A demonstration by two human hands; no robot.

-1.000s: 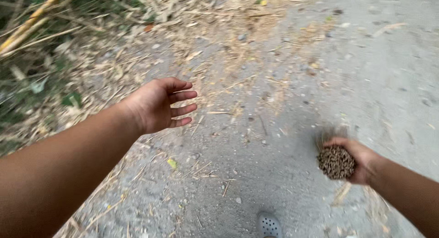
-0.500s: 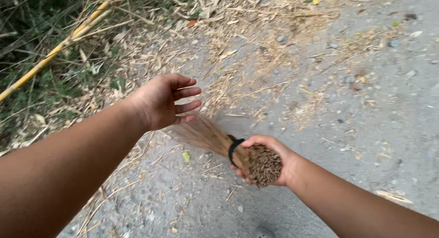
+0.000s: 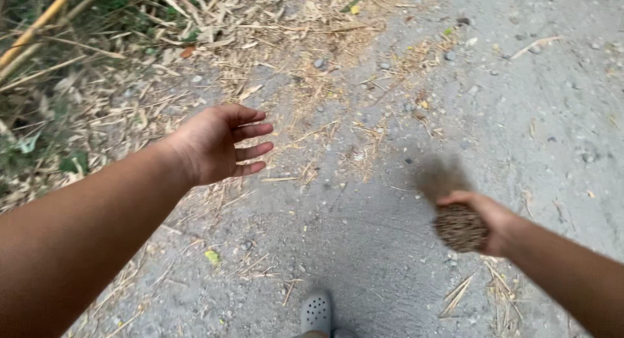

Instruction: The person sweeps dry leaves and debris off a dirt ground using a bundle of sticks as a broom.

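My right hand (image 3: 489, 216) grips the butt end of a short brown stick broom (image 3: 457, 221) at the lower right. Its bristles point away toward the ground and are blurred by motion. My left hand (image 3: 217, 143) is held out over the left side of the path, fingers spread and palm turned inward, holding nothing. It is well apart from the broom.
The ground is a grey dirt path (image 3: 390, 247) strewn with dry straw and leaves (image 3: 305, 78). Bamboo stalks and green weeds (image 3: 39, 26) line the upper left. A grey perforated shoe (image 3: 316, 312) shows at the bottom edge.
The broom swung from the middle, just under my left hand, out to the right. My left hand stayed nearly still.
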